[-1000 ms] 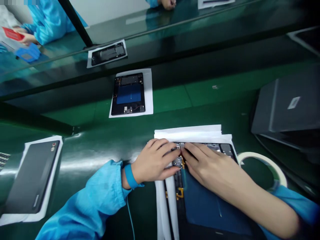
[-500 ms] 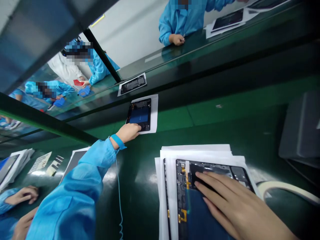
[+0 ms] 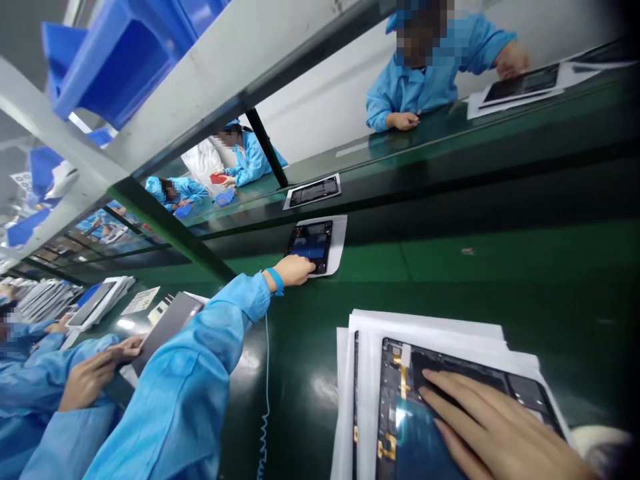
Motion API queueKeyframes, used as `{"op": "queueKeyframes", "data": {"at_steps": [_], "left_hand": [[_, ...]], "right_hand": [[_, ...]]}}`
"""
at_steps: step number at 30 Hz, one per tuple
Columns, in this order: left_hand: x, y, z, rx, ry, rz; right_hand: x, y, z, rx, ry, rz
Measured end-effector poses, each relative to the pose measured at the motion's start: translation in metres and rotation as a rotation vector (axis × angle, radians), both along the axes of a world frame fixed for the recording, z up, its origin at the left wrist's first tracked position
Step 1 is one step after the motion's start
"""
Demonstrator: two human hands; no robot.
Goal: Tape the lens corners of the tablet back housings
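My left hand point(image 3: 295, 269) reaches out to the far side of the bench, a blue strap round its wrist. Its fingers are closed at the near corner of an opened tablet point(image 3: 324, 241) that lies on a white sheet point(image 3: 339, 240). My right hand point(image 3: 493, 420) lies with fingers stretched out over a nearer opened tablet point(image 3: 390, 407), touching its black upper part. That tablet shows a dark blue battery area point(image 3: 415, 433) and orange flex cables point(image 3: 387, 447). Stacked white sheets point(image 3: 430, 322) lie under it.
At left, a co-worker's hands point(image 3: 97, 367) hold a grey tablet point(image 3: 167, 327) close to my sleeve. A green post point(image 3: 170, 230) stands beyond my left forearm. A coiled blue cord point(image 3: 267, 373) hangs from my wrist strap. A tape roll point(image 3: 600, 440) lies at right.
My left hand has left the near tablet and reached forward to the far one. My right hand has flattened out on the near tablet. The co-worker's hands have taken hold of the grey tablet.
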State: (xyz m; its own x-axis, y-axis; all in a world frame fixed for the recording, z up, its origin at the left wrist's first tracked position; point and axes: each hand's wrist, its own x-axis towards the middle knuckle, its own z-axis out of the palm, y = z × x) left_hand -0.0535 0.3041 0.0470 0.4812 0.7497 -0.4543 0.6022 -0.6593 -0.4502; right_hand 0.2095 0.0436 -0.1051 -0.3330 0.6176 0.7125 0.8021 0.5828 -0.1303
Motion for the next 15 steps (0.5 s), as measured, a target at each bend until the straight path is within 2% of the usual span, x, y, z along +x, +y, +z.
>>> {"op": "queueKeyframes", "data": {"at_steps": [3, 5, 8, 10, 12, 13, 15], "left_hand": [[0.020, -0.024, 0.023, 0.060, -0.098, -0.050], [0.035, -0.049, 0.044, 0.091, -0.173, -0.098], [0.053, -0.106, 0.079, 0.094, -0.268, -0.191], [0.060, -0.156, 0.094, 0.066, -0.328, -0.347], [0.063, -0.210, 0.094, 0.061, -0.413, -0.555], [0.063, -0.236, 0.087, 0.094, -0.477, -0.638], [0.060, -0.279, 0.061, 0.116, -0.524, -0.740]], "right_hand": [[-0.002, -0.002, 0.017, -0.032, -0.028, -0.029], [-0.003, -0.002, 0.027, -0.065, -0.031, -0.030], [0.001, -0.001, 0.040, -0.105, -0.008, -0.037], [0.009, -0.007, 0.051, -0.082, 0.017, -0.073], [0.020, -0.020, 0.063, -0.027, 0.045, -0.139], [0.027, -0.030, 0.069, 0.002, 0.057, -0.187], [0.042, -0.053, 0.076, 0.056, 0.072, -0.316]]}}
